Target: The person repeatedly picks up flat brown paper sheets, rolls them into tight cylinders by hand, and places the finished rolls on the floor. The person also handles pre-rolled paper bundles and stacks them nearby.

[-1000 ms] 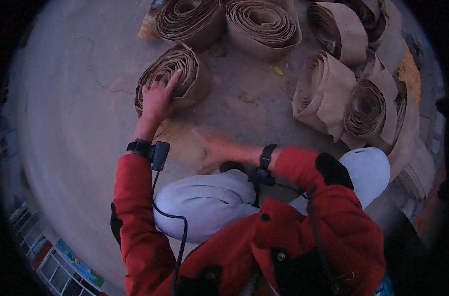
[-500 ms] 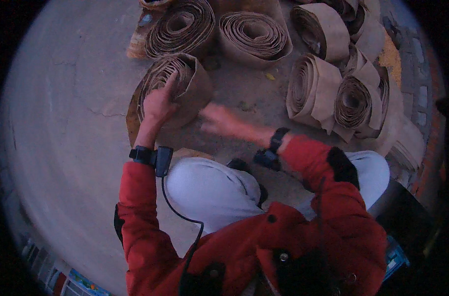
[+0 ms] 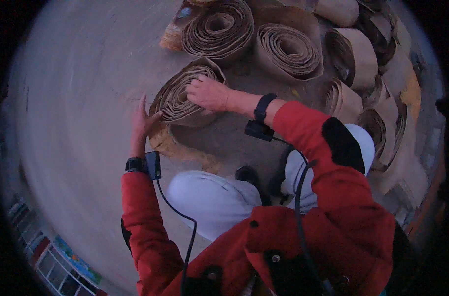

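Observation:
A loosely coiled roll of brown, coarse-looking sheet (image 3: pixel 172 93) stands on its edge in front of me, its spiral layers facing up. My right hand (image 3: pixel 208 93) reaches across and lies on top of the coil, fingers curled down over its layers near the centre. Beside the roll's left edge is my left hand (image 3: pixel 142 122), open, with index finger pointing away and thumb spread toward the coil. Its thumb tip is at or very near the outer layer; contact is hard to tell. The sheet's exact material cannot be made out.
Two more coils, a left one (image 3: pixel 217 37) and a right one (image 3: pixel 289 49), stand just beyond. Several tilted rolls (image 3: pixel 362 56) crowd the right side. A yellowish patch (image 3: pixel 185 153) marks the ground by my feet. Black cables (image 3: pixel 190 232) run from both wrist devices along my sleeves.
My right hand has moved from beside the roll onto its coiled top. My left hand has come off the coil to its left side. The view has shifted, so the rolls appear farther right.

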### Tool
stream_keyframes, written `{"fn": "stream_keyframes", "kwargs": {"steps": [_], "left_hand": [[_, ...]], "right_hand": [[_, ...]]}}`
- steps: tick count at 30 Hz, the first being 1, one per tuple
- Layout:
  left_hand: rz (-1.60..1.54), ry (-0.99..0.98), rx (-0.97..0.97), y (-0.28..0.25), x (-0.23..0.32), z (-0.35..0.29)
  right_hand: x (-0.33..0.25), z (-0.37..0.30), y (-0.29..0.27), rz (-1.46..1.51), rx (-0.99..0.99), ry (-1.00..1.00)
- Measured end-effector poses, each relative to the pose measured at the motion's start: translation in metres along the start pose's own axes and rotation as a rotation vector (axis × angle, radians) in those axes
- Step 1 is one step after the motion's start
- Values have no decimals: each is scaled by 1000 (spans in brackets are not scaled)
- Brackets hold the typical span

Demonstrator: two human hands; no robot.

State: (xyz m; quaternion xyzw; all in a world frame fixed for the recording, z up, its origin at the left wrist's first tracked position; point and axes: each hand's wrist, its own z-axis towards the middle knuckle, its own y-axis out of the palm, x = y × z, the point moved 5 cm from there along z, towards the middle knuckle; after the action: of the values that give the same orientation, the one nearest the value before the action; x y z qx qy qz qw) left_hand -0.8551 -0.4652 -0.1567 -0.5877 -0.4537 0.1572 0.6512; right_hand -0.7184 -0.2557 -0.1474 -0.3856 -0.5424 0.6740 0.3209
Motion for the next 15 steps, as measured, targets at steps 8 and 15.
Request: {"fn": "stream_keyframes", "kwargs": {"steps": [8, 15], "left_hand": [[-1196, -876, -404, 35, -22, -71], [-1795, -538, 277, 32, 30, -5]], "right_hand": [[2, 83, -3, 90, 308, -30], [16, 161, -35, 46, 421, 93]]}}
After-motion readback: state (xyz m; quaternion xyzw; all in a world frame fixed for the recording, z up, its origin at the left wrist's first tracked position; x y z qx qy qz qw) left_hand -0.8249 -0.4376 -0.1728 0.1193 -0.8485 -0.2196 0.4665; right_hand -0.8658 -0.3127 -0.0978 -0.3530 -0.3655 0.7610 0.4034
